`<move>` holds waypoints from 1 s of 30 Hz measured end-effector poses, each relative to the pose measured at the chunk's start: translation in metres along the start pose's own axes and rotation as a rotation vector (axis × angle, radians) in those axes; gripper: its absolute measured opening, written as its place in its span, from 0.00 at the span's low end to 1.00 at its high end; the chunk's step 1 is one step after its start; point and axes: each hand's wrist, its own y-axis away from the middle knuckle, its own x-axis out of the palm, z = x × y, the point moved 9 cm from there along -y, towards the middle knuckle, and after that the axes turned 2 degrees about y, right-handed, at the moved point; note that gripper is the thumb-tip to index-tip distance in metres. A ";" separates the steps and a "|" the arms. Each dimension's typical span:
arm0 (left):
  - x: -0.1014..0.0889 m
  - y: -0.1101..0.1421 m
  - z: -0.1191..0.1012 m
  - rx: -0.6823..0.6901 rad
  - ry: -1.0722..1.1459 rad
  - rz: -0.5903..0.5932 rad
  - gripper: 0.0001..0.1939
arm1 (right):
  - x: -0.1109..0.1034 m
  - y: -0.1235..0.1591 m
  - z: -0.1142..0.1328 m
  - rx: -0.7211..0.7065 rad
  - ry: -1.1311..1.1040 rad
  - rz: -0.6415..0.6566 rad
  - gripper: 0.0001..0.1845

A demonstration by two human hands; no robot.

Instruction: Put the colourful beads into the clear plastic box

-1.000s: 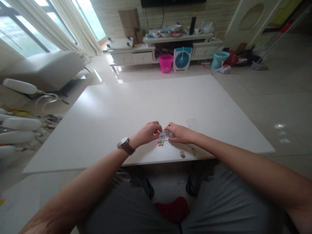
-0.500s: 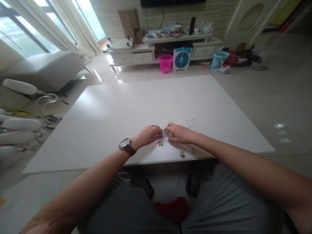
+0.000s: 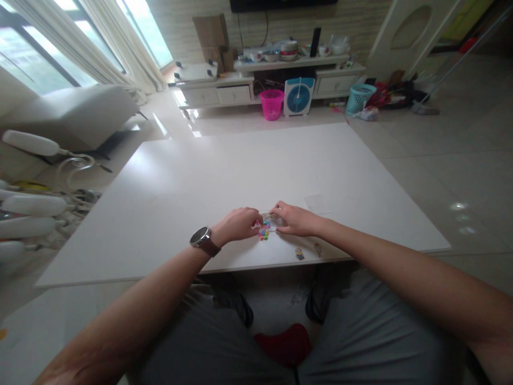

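Note:
A small pale sheet with many-coloured stickers (image 3: 263, 234) lies near the table's front edge, between my two hands. My right hand (image 3: 294, 219) is closed on the sheet's right side, thumb toward me and fingers at the far edge. At the left side of the sheet, my left hand (image 3: 241, 223) has its fingertips pinched together; a tiny pinkish bit shows there, too small to name. To the right lie a yellow and blue cartoon-figure sticker (image 3: 300, 254) and a small brownish, cone-shaped sticker (image 3: 318, 249).
A clear plastic wrapper (image 3: 316, 203) lies beyond my right hand on the large white table (image 3: 224, 166). White-padded chair parts (image 3: 34, 206) stand left. Past the table are a pink basket (image 3: 272, 104), a box fan (image 3: 298, 97) and a blue basket (image 3: 360, 99).
My left hand has drawn slightly left, uncovering more of the coloured stickers. My right hand stays in place at the sheet.

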 end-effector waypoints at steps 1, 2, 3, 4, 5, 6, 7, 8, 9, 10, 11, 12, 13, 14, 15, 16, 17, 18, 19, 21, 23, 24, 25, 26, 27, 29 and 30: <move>0.001 0.000 0.000 -0.004 -0.002 0.003 0.12 | 0.000 0.000 0.000 -0.001 0.001 -0.001 0.24; 0.001 0.000 0.001 -0.007 -0.005 0.008 0.12 | 0.000 0.000 0.000 -0.001 0.002 -0.002 0.24; 0.002 0.000 0.001 -0.007 -0.005 0.012 0.12 | 0.000 0.000 -0.001 -0.001 0.002 -0.003 0.25; 0.002 -0.001 0.001 -0.007 -0.005 0.016 0.12 | 0.000 0.000 -0.001 -0.001 0.002 -0.003 0.25; 0.002 -0.001 0.001 -0.010 -0.005 0.017 0.12 | 0.000 0.000 -0.001 0.001 0.003 -0.002 0.25; 0.002 -0.001 0.001 -0.013 -0.005 0.016 0.12 | 0.000 0.000 -0.001 0.003 0.004 -0.001 0.25; 0.001 0.000 0.000 -0.016 -0.008 0.015 0.12 | 0.000 0.000 -0.001 0.003 0.005 -0.001 0.25; 0.000 0.000 0.000 -0.021 -0.012 0.011 0.12 | 0.001 0.000 -0.001 0.003 0.006 0.000 0.25; -0.001 0.000 0.000 -0.025 -0.017 0.005 0.13 | 0.000 0.000 -0.001 0.003 0.008 -0.002 0.25; -0.003 0.000 -0.001 -0.029 -0.024 0.000 0.13 | 0.000 0.000 -0.001 0.001 0.009 -0.003 0.25; -0.004 0.000 -0.001 -0.033 -0.032 -0.002 0.13 | 0.000 0.000 -0.001 -0.001 0.009 -0.004 0.25; -0.004 0.001 -0.002 -0.037 -0.039 0.000 0.12 | 0.000 0.000 -0.001 -0.004 0.009 -0.004 0.25; -0.004 0.001 -0.002 -0.040 -0.046 0.006 0.12 | 0.000 0.000 0.000 -0.004 0.011 -0.005 0.25; -0.003 0.001 -0.002 -0.041 -0.051 0.016 0.12 | 0.000 0.000 0.000 -0.003 0.013 -0.005 0.25; -0.002 0.001 -0.002 -0.041 -0.054 0.025 0.12 | 0.000 0.000 0.000 -0.001 0.014 -0.004 0.25; -0.001 0.001 -0.002 -0.041 -0.058 0.029 0.13 | 0.000 0.000 0.000 0.002 0.015 -0.004 0.25; 0.000 0.001 -0.001 -0.043 -0.062 0.029 0.13 | 0.000 0.000 0.000 0.003 0.015 -0.004 0.25; 0.000 0.001 -0.001 -0.046 -0.067 0.026 0.14 | 0.000 0.000 0.000 0.001 0.015 -0.005 0.25; 0.001 0.001 0.000 -0.050 -0.072 0.023 0.14 | 0.000 -0.001 0.000 -0.003 0.014 -0.007 0.25; 0.002 0.001 0.001 -0.059 -0.079 0.019 0.14 | 0.000 -0.001 0.000 -0.009 0.017 -0.011 0.25; 0.003 0.001 0.002 -0.063 -0.083 0.022 0.14 | 0.001 -0.001 -0.001 -0.011 0.023 -0.015 0.25; 0.004 0.001 0.001 -0.063 -0.086 0.022 0.14 | 0.001 -0.001 -0.001 -0.010 0.026 -0.016 0.25; 0.004 0.001 0.001 -0.062 -0.089 0.021 0.14 | 0.001 -0.001 -0.002 -0.010 0.027 -0.018 0.24; 0.004 0.001 0.000 -0.060 -0.092 0.022 0.14 | 0.001 -0.001 -0.002 -0.010 0.027 -0.017 0.24; 0.004 0.001 0.000 -0.059 -0.092 0.022 0.14 | 0.002 -0.001 -0.002 -0.010 0.025 -0.016 0.24; 0.004 0.002 -0.001 -0.059 -0.091 0.027 0.14 | 0.002 -0.001 -0.002 -0.010 0.022 -0.016 0.25; 0.005 0.002 -0.001 -0.060 -0.090 0.031 0.14 | 0.002 -0.001 -0.002 -0.012 0.019 -0.016 0.25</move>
